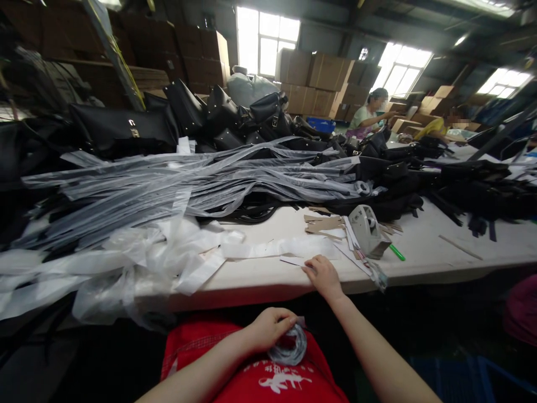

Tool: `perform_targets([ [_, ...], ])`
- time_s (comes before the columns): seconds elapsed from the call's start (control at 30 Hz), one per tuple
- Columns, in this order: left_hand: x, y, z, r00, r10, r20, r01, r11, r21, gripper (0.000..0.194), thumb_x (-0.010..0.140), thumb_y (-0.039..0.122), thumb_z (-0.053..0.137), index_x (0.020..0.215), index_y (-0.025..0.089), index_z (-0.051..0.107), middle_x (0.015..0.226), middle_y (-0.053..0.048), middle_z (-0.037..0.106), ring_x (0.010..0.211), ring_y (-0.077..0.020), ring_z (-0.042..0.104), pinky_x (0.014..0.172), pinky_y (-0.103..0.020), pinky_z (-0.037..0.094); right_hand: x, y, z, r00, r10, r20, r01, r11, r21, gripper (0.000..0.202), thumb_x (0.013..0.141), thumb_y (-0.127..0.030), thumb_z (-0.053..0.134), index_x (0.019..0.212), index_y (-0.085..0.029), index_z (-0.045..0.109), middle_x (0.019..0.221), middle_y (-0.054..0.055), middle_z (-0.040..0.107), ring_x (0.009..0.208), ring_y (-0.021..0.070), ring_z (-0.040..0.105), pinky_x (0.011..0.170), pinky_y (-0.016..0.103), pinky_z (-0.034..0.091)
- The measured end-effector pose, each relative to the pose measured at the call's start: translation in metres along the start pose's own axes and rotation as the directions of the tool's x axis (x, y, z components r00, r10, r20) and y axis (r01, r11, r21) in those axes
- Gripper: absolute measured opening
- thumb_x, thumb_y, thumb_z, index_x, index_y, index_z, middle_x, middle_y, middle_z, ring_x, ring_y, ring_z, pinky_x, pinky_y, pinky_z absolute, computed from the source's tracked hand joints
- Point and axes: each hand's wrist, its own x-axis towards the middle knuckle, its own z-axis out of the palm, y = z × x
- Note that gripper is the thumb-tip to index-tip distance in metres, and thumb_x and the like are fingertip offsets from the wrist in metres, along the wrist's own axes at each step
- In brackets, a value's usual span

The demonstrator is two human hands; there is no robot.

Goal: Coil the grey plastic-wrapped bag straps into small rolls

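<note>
Head view: left hand (268, 327) held low over lap, below bench (419, 263) front edge, fingers curled shut around coiled wrapped strap (289, 347). Right hand (323, 275) stretched to front edge, palm down, fingers loose and holding nothing, tips on white paper strip (293, 260). Tape dispenser (367, 229) just right. Big heap of plastic sleeves (188, 179) and black bags (126, 131) behind; judged: most work left.

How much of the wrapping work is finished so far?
Done: I cannot tell, though a big pile of clear plastic strips lies on the table. In hand: the left hand grips a crumpled plastic piece; the right hand touches a white strip. Left: many black bags stand unwrapped.
</note>
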Motion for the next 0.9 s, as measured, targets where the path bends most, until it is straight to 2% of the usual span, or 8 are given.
perform_targets([
  [0.13,0.000,-0.003,0.002,1.000,-0.013,-0.009,0.013,1.000,-0.014,0.046,0.088,0.050,0.048,0.094,0.011,0.072,0.085,-0.006,0.069,0.077,-0.0169,0.056,0.072,-0.025,0.044,0.004,0.004,-0.003,0.998,-0.059,-0.014,0.058,0.997,-0.050,0.015,0.091,-0.026,0.055,0.080,-0.022,0.064,0.082,0.004,0.063,0.083,0.0199,0.056,0.077,0.030,0.041],
  [0.23,0.001,-0.004,0.002,1.000,-0.026,-0.010,0.026,1.000,-0.002,0.047,0.088,0.051,0.047,0.095,0.012,0.073,0.085,-0.005,0.068,0.076,-0.0167,0.056,0.071,-0.024,0.044,0.005,0.006,-0.011,0.998,-0.045,-0.036,0.043,0.998,-0.050,0.018,0.093,-0.025,0.052,0.079,-0.021,0.063,0.080,0.003,0.063,0.081,0.0191,0.056,0.075,0.029,0.040],
  [0.4,0.002,-0.007,0.002,0.999,-0.030,-0.032,0.029,0.999,-0.023,0.048,0.088,0.051,0.048,0.095,0.011,0.072,0.083,-0.006,0.068,0.073,-0.0156,0.054,0.070,-0.024,0.043,-0.004,0.000,-0.026,0.991,0.002,-0.137,-0.015,0.996,-0.088,0.020,0.094,-0.026,0.050,0.079,-0.020,0.062,0.080,0.005,0.064,0.081,0.0200,0.056,0.075,0.031,0.039],
  [0.5,0.003,-0.006,0.002,0.999,-0.038,-0.020,0.038,0.999,-0.037,0.047,0.087,0.051,0.048,0.093,0.011,0.072,0.082,-0.005,0.067,0.072,-0.0152,0.053,0.069,-0.024,0.043,-0.013,-0.005,-0.024,0.993,-0.025,-0.113,0.011,0.992,-0.124,0.020,0.093,-0.025,0.051,0.078,-0.021,0.064,0.078,0.005,0.064,0.080,0.0203,0.057,0.075,0.031,0.039],
  [0.6,0.005,-0.005,0.002,0.998,-0.055,0.002,0.055,0.998,-0.034,0.048,0.088,0.052,0.047,0.095,0.012,0.072,0.080,-0.004,0.066,0.070,-0.0143,0.052,0.068,-0.023,0.042,-0.021,-0.007,-0.014,0.997,-0.006,-0.073,0.004,1.000,-0.022,0.019,0.091,-0.027,0.055,0.077,-0.022,0.067,0.080,0.005,0.065,0.081,0.0199,0.058,0.075,0.030,0.042],
  [0.77,0.006,-0.007,0.003,0.997,-0.073,-0.017,0.073,0.997,-0.023,0.048,0.088,0.052,0.046,0.096,0.013,0.072,0.078,-0.003,0.065,0.068,-0.0136,0.049,0.066,-0.023,0.041,-0.022,0.003,-0.005,0.982,0.188,-0.015,-0.178,0.950,0.255,0.015,0.083,-0.033,0.063,0.074,-0.023,0.071,0.079,0.004,0.066,0.079,0.0192,0.061,0.077,0.031,0.047],
  [0.9,0.007,-0.007,0.004,0.997,-0.082,-0.016,0.081,0.996,-0.031,0.048,0.088,0.052,0.046,0.098,0.013,0.072,0.078,-0.003,0.065,0.068,-0.0136,0.049,0.066,-0.023,0.041,-0.014,0.011,-0.007,0.975,0.215,0.061,-0.224,0.925,0.307,0.016,0.079,-0.036,0.066,0.072,-0.023,0.073,0.076,0.003,0.067,0.074,0.0187,0.064,0.072,0.031,0.050],
])
